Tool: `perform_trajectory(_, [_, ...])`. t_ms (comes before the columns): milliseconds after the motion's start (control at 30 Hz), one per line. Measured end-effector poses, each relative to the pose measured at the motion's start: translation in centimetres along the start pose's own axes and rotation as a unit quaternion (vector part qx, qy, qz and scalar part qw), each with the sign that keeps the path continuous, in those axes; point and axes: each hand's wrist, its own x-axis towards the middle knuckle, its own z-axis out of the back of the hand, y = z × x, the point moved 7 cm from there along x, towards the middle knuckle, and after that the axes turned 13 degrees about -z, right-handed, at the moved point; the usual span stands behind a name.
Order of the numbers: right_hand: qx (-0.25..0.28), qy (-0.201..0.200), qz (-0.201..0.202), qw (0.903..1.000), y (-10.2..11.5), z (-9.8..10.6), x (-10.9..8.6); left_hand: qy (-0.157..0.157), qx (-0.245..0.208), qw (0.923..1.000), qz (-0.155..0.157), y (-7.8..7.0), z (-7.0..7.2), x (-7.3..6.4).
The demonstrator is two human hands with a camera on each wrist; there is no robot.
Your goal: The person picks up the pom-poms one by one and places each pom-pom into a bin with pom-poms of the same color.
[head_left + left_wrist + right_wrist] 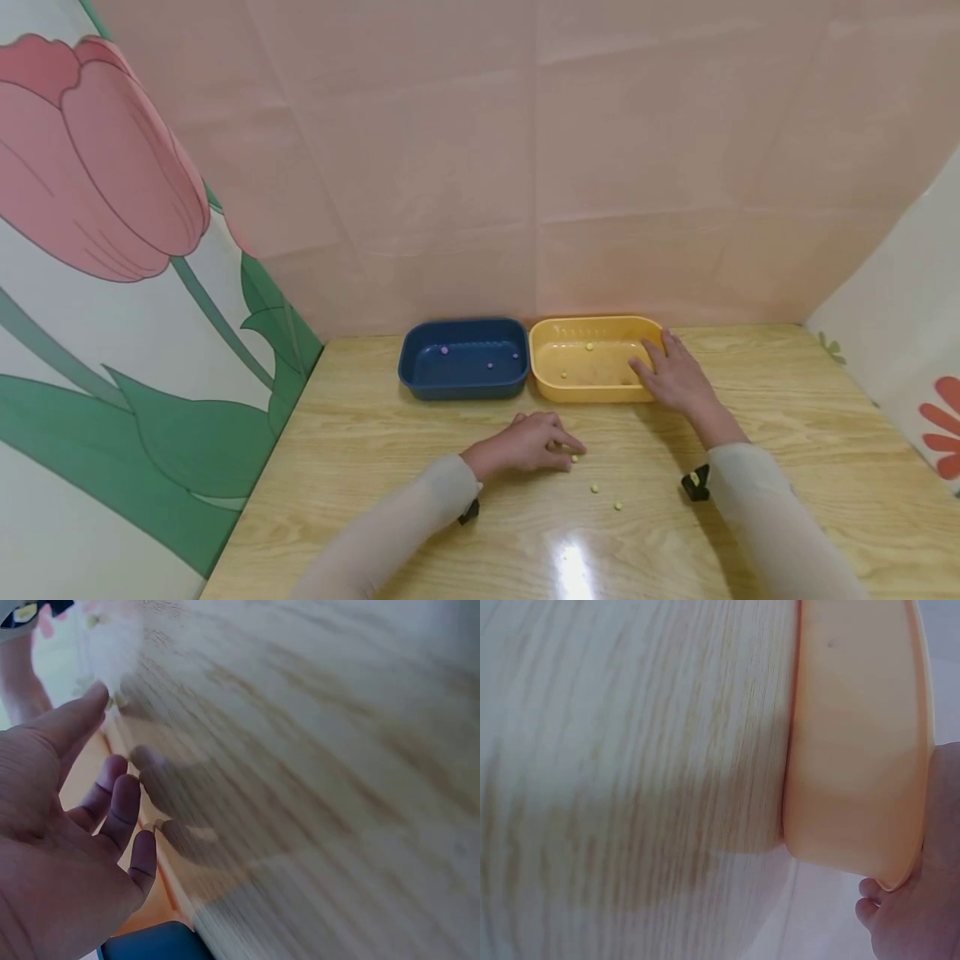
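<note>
My left hand [531, 442] is low over the wooden table, thumb and forefinger apart around a small yellow bead [574, 458]. In the left wrist view the forefinger of that left hand [60, 802] reaches close to a bead, and the other fingers bend loosely. At the right end of a yellow tray [592, 395], my right hand [678, 379] has its fingers spread over the rim, with nothing visible in them. The right wrist view shows this right hand [919, 915] at the tray's corner, mostly hidden. A few yellow beads lie inside the tray.
A dark blue tray [465, 392] with a few purple beads stands directly left of the yellow one. Two loose yellow beads, one bead [595, 489] and another bead [618, 506], lie on the table [360, 467] between the forearms. A pink covering [420, 167] rises behind the trays.
</note>
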Motion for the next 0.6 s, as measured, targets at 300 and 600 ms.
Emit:
perform_trajectory(300, [-0.002,-0.001,0.007,1.0,-0.03,-0.14,-0.18,-0.014,0.0,0.9999,0.006,0.35,-0.5,0.45])
perform_trajectory(600, [0.0,-0.005,0.008,1.0,0.19,0.02,-0.2,-0.026,0.028,0.9993,-0.003,0.16,-0.28,0.96])
